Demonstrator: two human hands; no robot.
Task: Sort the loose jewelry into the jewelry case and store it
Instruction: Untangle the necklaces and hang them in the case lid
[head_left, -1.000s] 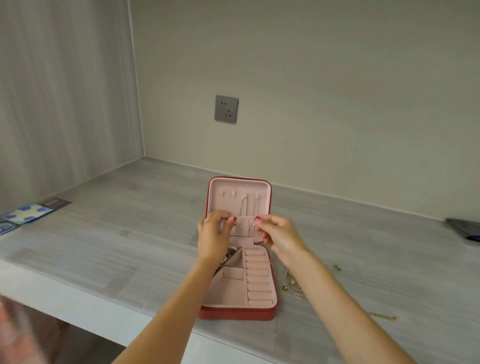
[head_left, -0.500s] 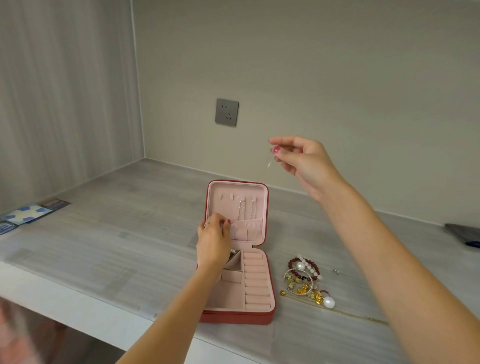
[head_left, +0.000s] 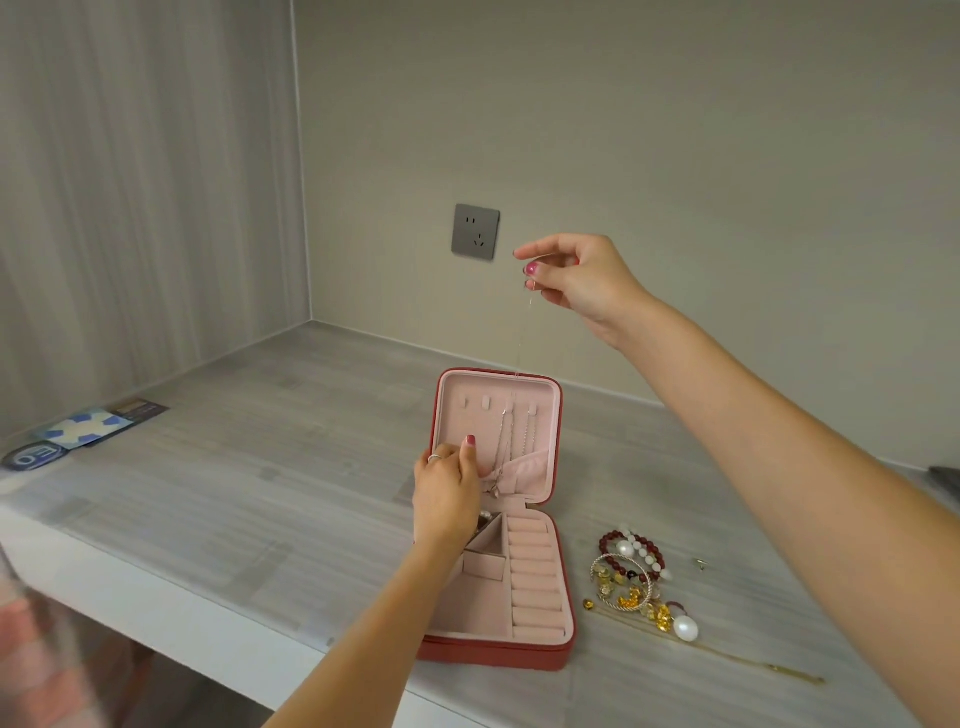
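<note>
A dark oval sticker (head_left: 32, 456) at the counter's (head_left: 260, 467) left edge carries pale characters too blurred to read; no other text shows.

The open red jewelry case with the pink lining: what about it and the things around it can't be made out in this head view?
- Red jewelry case: the left compartments are hidden behind the left hand.
- Thin silver chain pinched by the right hand: too fine to trace fully.
- Dark flat object: cut off by the right edge.
- Pink striped cloth: blurred, bottom left.
</note>
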